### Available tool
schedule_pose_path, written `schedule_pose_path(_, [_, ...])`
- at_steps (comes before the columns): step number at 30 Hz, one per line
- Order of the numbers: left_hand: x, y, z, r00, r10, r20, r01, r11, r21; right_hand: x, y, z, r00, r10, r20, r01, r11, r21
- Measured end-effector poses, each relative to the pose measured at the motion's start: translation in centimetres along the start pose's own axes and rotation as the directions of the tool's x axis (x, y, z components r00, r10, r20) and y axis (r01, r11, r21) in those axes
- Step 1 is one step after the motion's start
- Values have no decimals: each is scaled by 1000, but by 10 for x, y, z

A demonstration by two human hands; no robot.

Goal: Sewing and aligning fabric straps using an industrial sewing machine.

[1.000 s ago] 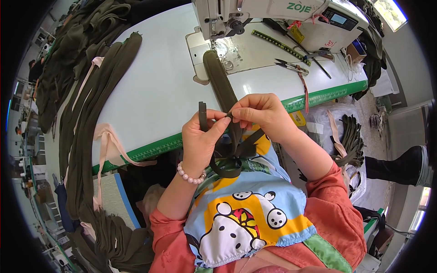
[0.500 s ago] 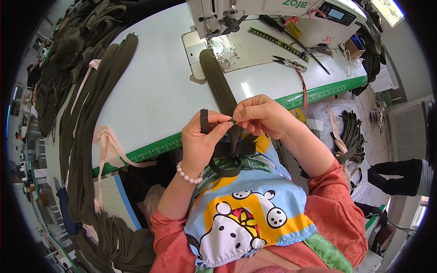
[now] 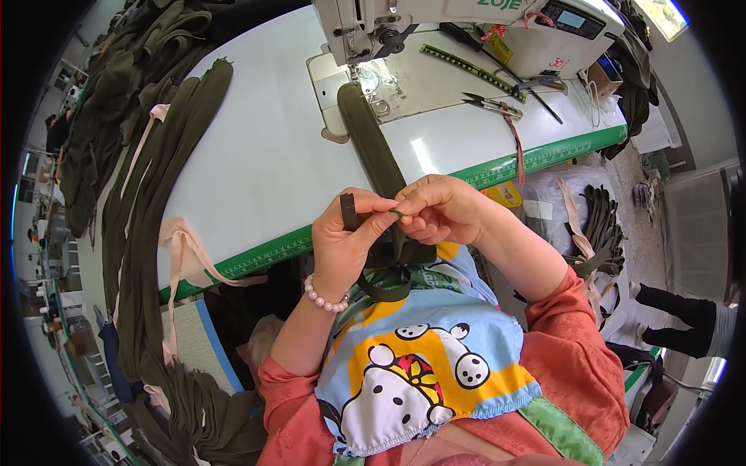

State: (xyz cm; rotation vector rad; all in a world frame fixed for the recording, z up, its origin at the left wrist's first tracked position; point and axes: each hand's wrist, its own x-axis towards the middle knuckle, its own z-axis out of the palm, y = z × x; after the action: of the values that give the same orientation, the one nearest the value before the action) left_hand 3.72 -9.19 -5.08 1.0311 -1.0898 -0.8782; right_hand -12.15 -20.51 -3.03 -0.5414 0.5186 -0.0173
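Note:
My left hand (image 3: 346, 230) and my right hand (image 3: 441, 208) meet fingertip to fingertip over the front edge of the table. Both pinch a narrow dark olive tape (image 3: 349, 211), which loops up over the left hand and hangs in a curl below it. The exact bit between the fingertips is too small to make out. Just behind my hands, a long olive fabric strip (image 3: 367, 136) runs from under the needle area of a white sewing machine (image 3: 350, 31) toward me. Its near end passes behind my fingers and hangs over my lap.
Olive strips (image 3: 167, 163) tied with pink cloth (image 3: 183, 233) drape over the table's left side. Thread snips (image 3: 492, 103), a screwdriver (image 3: 497, 62) and a green-black ruler (image 3: 470, 71) lie right of the needle. A green measuring tape (image 3: 544, 159) edges the table. Another person's legs (image 3: 684, 318) show at right.
My right hand's fingers have curled in slightly around the pinched tape, and both hands stay in nearly the same place. The person at far right has shifted a little.

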Motion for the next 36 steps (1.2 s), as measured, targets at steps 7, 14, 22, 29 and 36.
schedule_pose_path(7, [0,-4,2,986,-30,-166,34,999,22,-4,10,11,876,-455,-159,342,819,-461])
schedule_pose_path(14, [-2,0,6,964,-195,-179,181,979,-95,-7,15,17,739,-672,-41,392,479,-786])
schedule_pose_path(22, [-4,3,8,936,-297,-191,258,944,-204,-8,9,23,806,-566,-171,296,637,-711])
schedule_pose_path(29, [5,6,17,951,-230,-207,185,958,-219,-4,-2,20,799,-572,-183,284,628,-724])
schedule_pose_path(36, [42,11,9,908,-388,-156,364,917,-163,29,-53,-13,603,-795,69,507,315,-802])
